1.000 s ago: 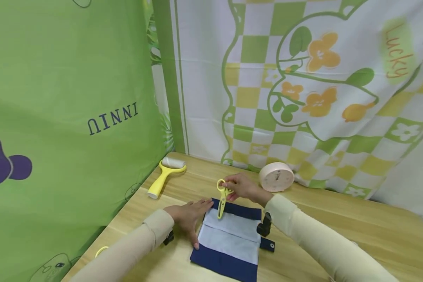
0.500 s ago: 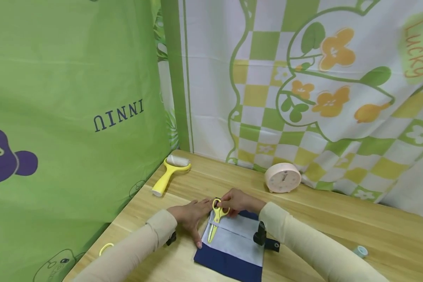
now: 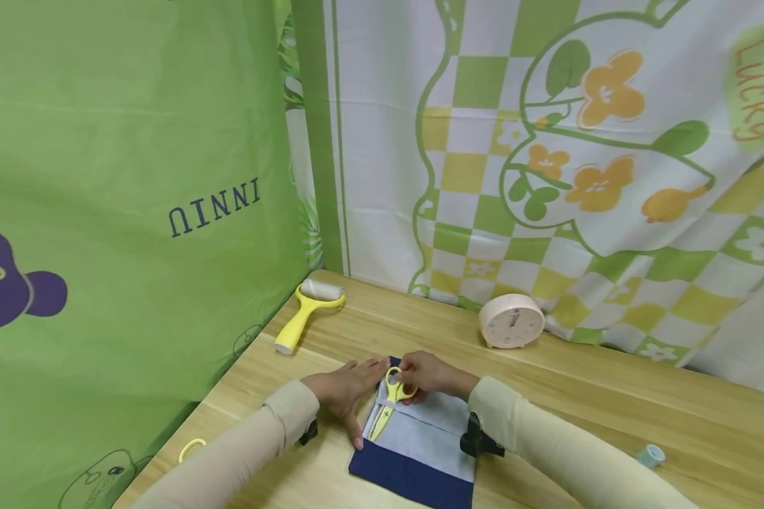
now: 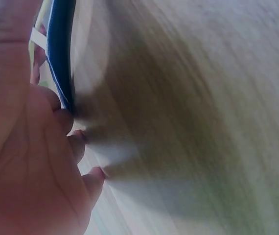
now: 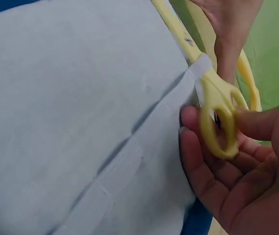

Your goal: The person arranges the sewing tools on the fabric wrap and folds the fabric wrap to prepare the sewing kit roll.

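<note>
A flat navy and pale-blue fabric roll-up pouch [image 3: 429, 433] lies unfolded on the table, with a strip of elastic loops [image 5: 125, 169] across its pale lining. Yellow scissors [image 3: 384, 417] run through the end loop, blades over the lining and toward the near navy band. My right hand [image 3: 431, 372] pinches the scissors' ring handles between thumb and fingers, as the right wrist view shows up close. My left hand [image 3: 346, 393] rests at the pouch's left edge, fingers extended and thumb spread toward the near navy band. Its fingers touch the navy edge [image 4: 61, 44] in the left wrist view.
A yellow-handled lint roller [image 3: 305, 314] lies at the back left, and a pink round clock [image 3: 512, 322] stands at the back right. A small light-blue roll [image 3: 651, 456] sits beyond the right sleeve. Part of a yellow ring [image 3: 192, 448] shows beside the left sleeve.
The scissors have come down from above the pouch and slid blades-first through the end loop. My right hand has moved nearer with them. The left hand stays at the pouch's left edge.
</note>
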`<state>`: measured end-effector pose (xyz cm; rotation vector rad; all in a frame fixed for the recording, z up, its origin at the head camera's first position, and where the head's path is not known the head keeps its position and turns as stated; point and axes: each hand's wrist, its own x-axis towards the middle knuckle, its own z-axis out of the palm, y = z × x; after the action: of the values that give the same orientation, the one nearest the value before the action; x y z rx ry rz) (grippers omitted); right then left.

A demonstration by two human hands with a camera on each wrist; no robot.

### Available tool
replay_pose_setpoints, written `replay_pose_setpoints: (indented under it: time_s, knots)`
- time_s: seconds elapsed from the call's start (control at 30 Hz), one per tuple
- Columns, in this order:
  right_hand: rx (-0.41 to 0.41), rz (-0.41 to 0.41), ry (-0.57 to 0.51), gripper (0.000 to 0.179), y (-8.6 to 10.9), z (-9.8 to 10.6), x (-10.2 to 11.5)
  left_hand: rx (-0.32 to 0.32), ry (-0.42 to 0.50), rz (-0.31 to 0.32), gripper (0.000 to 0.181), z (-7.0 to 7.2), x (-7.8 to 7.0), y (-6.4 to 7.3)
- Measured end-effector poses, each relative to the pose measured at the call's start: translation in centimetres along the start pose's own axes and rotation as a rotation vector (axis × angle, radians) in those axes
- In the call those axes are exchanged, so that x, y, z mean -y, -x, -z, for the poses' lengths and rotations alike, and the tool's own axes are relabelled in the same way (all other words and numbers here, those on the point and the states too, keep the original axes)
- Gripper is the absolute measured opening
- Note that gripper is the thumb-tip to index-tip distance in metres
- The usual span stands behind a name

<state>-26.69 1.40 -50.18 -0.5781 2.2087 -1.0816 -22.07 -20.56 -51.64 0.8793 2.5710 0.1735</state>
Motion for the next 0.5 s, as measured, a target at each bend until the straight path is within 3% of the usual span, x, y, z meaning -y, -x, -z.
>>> replay_pose_setpoints:
  time_s: [0.17,0.27,0.4,0.5]
  knots:
    - [0.021,0.043,0.085,0.014,0.4,0.2,-0.3,0.022,0.014,-0.001,0.152,0.1,-0.4,-0.1]
    - [0.009,0.108,0.176,0.015,0.7,0.3,-0.3,0.037,0.032,-0.003,0.151,0.3,-0.7,-0.2]
    - [-0.017,0.270,0.465,0.020,1.1,0.2,0.6,0.031,0.035,0.001,0.151,0.4,-0.7,-0.1]
    - [0.021,0.375,0.701,0.022,1.1,0.0,1.8,0.008,0.036,0.013,0.152,0.5,-0.4,0.3]
